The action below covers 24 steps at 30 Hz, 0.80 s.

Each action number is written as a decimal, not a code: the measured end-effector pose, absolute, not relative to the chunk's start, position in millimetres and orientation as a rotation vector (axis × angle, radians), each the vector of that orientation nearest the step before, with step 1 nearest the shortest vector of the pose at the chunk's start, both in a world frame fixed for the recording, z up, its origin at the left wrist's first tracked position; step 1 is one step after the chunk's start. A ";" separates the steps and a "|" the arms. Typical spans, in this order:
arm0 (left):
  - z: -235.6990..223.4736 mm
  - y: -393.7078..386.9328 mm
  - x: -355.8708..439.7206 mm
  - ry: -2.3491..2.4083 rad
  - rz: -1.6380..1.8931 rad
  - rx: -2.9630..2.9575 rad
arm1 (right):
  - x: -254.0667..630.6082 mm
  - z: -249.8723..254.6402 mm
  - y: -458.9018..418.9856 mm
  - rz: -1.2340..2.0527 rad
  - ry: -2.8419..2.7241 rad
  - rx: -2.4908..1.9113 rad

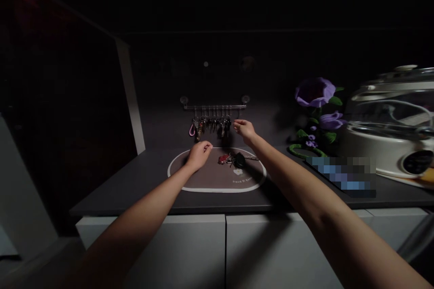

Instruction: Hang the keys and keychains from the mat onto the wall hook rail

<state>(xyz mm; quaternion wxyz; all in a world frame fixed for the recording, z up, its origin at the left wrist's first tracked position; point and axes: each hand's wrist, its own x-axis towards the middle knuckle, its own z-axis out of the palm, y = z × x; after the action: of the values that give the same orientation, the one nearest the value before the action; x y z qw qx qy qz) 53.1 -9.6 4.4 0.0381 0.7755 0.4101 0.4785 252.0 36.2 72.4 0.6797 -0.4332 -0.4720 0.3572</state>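
Note:
My right hand [244, 130] is raised by the right end of a row of hanging keys [214, 124], its thumb and fingers pinched together. Whether a key is between them I cannot make out. The keys hang from hooks on a clear rail [215, 107] fixed to the dark wall. Above the left part of an oval brown mat [190, 181], my left hand [199, 154] is closed with fingers curled, and nothing shows in it. On the mat lies a bunch of keys with a red piece [224, 159] and a round black fob [239, 160].
Purple artificial flowers [316, 92] with green leaves stand on the right of the dark counter [135, 183]. Beyond them is a white appliance with a clear cover [379, 142]. A blurred-out flat object [346, 178] lies in front. White cabinet doors [190, 244] are below.

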 end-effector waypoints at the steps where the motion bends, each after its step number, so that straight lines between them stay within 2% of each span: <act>1: 7.2 -10.5 54.2 1.250 1.439 2.391 | 254.0 71.9 30.1 0.819 -1.073 -0.961; 9: 37.5 -21.6 78.8 1.289 1.119 2.447 | 273.5 54.3 -18.9 0.820 -1.161 -0.959; 14: 32.5 -22.3 111.6 1.335 1.001 2.360 | 288.6 26.7 -30.9 0.728 -1.197 -1.068; 24: 3.4 -21.9 143.1 1.391 1.005 2.545 | 308.8 0.9 -25.2 0.058 -1.616 -1.442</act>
<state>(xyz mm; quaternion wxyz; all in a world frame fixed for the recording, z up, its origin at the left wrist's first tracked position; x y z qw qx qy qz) 143.1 -21.9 3.4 0.0359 0.8286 0.4529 0.3272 308.8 -25.2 0.9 0.4684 -0.5881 -0.6589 0.0235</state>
